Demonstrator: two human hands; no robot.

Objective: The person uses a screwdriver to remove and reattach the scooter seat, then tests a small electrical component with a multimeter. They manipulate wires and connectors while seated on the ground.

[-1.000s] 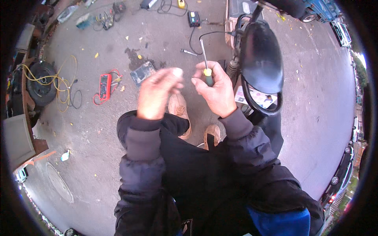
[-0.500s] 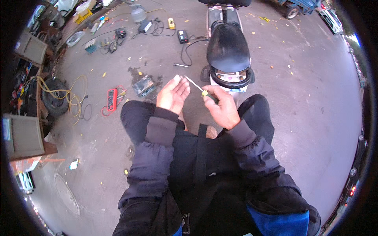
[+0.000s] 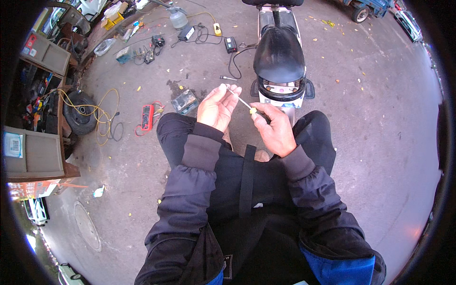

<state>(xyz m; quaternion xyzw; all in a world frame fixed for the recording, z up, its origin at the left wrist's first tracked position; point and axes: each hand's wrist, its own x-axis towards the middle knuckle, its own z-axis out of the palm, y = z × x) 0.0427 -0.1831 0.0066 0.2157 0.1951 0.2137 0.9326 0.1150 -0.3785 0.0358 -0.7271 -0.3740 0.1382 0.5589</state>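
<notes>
One screwdriver (image 3: 242,101) slants above the pavement (image 3: 375,161), before the scooter's (image 3: 279,54) near end: fingers of my right hand (image 3: 278,133) grip its handle, while those of my left hand (image 3: 216,111) curl beside the tip; whether they pinch it, I cannot tell. Should the right grip slip under a push, the tip could jab my left fingertips, or the tool drop.

The right grip (image 3: 277,131) hides most of the screwdriver handle (image 3: 253,110).
</notes>
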